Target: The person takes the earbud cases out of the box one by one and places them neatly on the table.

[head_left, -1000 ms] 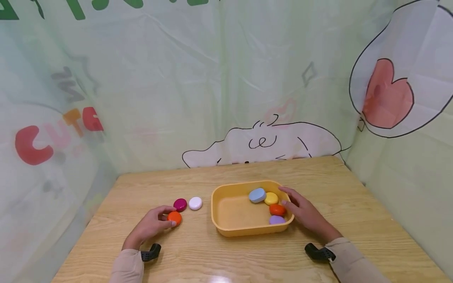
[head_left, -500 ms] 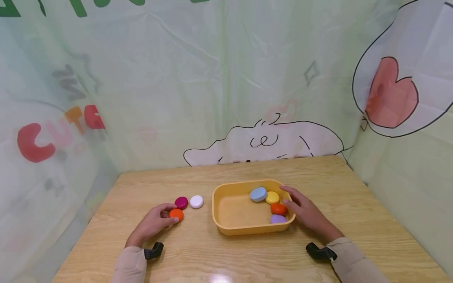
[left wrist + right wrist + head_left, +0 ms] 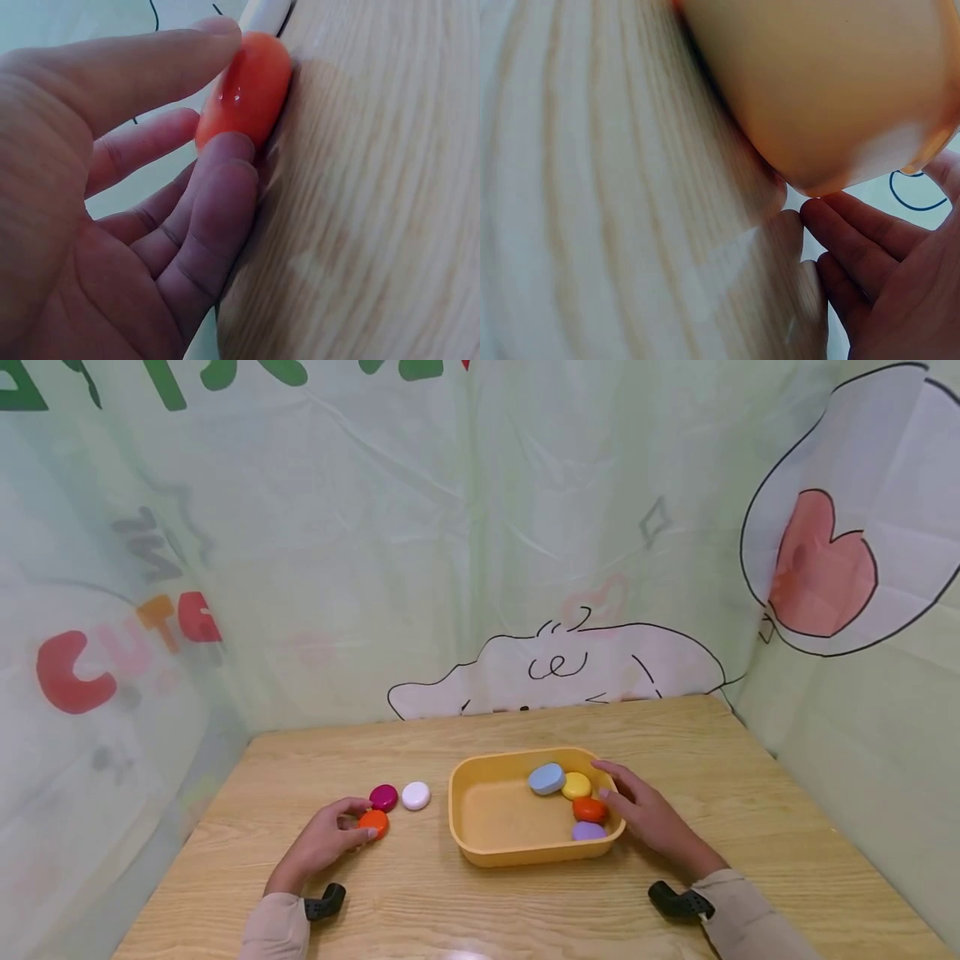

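- Hardly changed over the last second: still pinching the glossy orange rounded disc (image 3: pixel 256 84) between left hand (image 3: pixel 326 837) thumb and fingers, low at the pale wood-grain tabletop (image 3: pixel 408 893)
- Sitting just beside the shiny magenta disc (image 3: pixel 384 797), near the shiny white disc (image 3: pixel 416 795)
- Touching the shallow orange-yellow oblong tray (image 3: pixel 498 814) lightly with the right hand (image 3: pixel 652 818), without clenching
- Finding the same four smooth coloured pieces (image 3: pixel 547 779) inside, so probably no progress; orange disc apparently neither lifted nor released
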`<state>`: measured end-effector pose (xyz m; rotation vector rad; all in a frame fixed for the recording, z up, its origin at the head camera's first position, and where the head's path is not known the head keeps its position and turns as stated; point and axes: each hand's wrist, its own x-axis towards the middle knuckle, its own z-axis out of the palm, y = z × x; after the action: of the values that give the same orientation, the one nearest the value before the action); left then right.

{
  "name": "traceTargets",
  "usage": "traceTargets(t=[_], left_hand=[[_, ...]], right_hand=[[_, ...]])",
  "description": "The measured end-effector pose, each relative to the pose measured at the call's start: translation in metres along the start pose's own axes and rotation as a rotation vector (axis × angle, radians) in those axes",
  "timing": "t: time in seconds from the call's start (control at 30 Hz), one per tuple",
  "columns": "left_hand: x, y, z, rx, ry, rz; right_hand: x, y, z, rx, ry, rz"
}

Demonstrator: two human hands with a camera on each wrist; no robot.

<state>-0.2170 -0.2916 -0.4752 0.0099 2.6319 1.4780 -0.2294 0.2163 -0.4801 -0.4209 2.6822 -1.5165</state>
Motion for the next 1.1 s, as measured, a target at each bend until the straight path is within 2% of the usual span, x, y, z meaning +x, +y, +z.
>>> traceTargets(t=[0.17, 0.3, 0.47, 0.6, 0.73, 0.9, 0.97, 1.1], left_hand=[[0.002, -0.001, -0.001, -0.064, 0.011, 0.012], [0.004, 0.002, -0.004, -0.1, 0.081, 0.041], [0.001, 0.007, -0.003, -0.122, 0.147, 0.063], [0.0, 0.014, 0.004, -0.176, 0.155, 0.13], [0.004, 0.023, 0.014, -0.215, 0.134, 0.23], [0.009, 0.034, 0.024, -0.254, 0.082, 0.284], [0.009, 0.037, 0.027, -0.313, 0.049, 0.308], [0.007, 0.041, 0.031, -0.472, -0.064, 0.357]], right_hand=[[0.002, 0.001, -0.002, -0.005, 0.003, 0.002], [0.006, 0.0, -0.003, -0.016, 0.015, -0.008], [0.006, 0.001, -0.001, -0.005, 0.003, -0.01], [0.002, 0.003, -0.004, -0.008, -0.01, -0.006], [0.001, 0.005, -0.009, -0.027, 0.008, -0.02], [0.002, 0.004, -0.013, -0.024, 0.01, -0.028], [0.003, 0.004, -0.012, -0.018, 0.002, -0.031], [0.003, 0.003, -0.005, -0.009, -0.018, -0.035]])
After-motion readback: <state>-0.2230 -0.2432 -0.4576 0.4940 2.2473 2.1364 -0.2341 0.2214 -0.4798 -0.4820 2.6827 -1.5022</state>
